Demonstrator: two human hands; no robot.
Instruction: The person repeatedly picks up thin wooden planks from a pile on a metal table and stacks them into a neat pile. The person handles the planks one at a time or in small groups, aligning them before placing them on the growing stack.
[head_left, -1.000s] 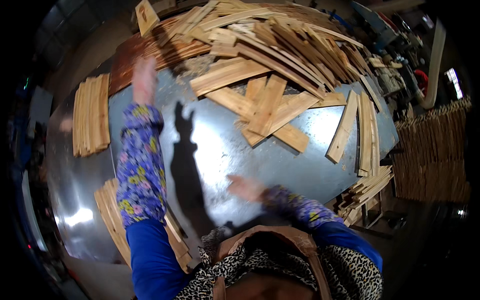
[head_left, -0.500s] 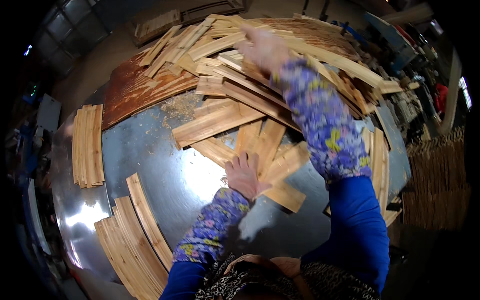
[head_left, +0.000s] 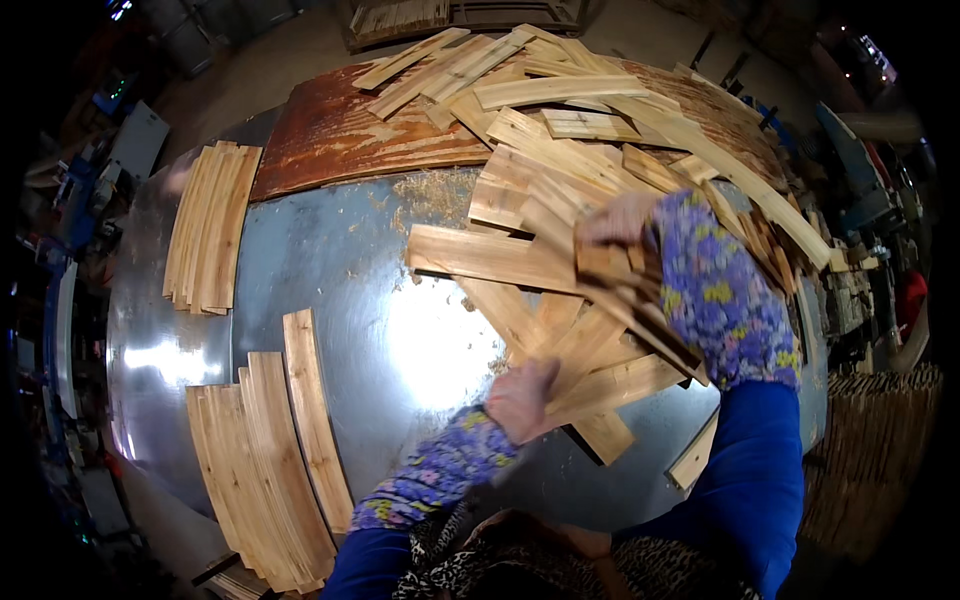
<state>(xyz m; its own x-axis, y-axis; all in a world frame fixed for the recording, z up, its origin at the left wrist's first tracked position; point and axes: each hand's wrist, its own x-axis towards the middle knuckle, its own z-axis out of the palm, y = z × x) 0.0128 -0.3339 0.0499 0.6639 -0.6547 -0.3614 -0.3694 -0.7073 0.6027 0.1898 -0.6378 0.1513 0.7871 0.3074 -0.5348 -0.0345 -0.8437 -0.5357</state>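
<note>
My left hand (head_left: 522,400) is closed at the near left end of a pale wooden board (head_left: 630,385), thumb uppermost. This board lies tilted across other boards at the near side of a heap. Farther off to the right, my right hand (head_left: 615,220), smeared by motion, curls over a blurred wooden board (head_left: 548,222) in the heap. Its fingertips are partly hidden. Between the hands, several boards cross at different angles, among them a wide board (head_left: 485,256) pointing left. Both forearms wear flowered sleeve covers over blue sleeves.
The grey metal table (head_left: 330,250) carries a stack of boards (head_left: 212,225) at far left and another row (head_left: 265,450) at near left. Beneath the far boards lies a worn reddish plywood sheet (head_left: 330,130). Sawdust (head_left: 435,195) is scattered beside the heap. Stacked wood (head_left: 880,430) stands off the table's right side.
My right hand has come back from the far pile toward me, with boards shifting beneath it. My left hand has gone from spread flat on the boards to closed at a board's end. The view has shifted.
</note>
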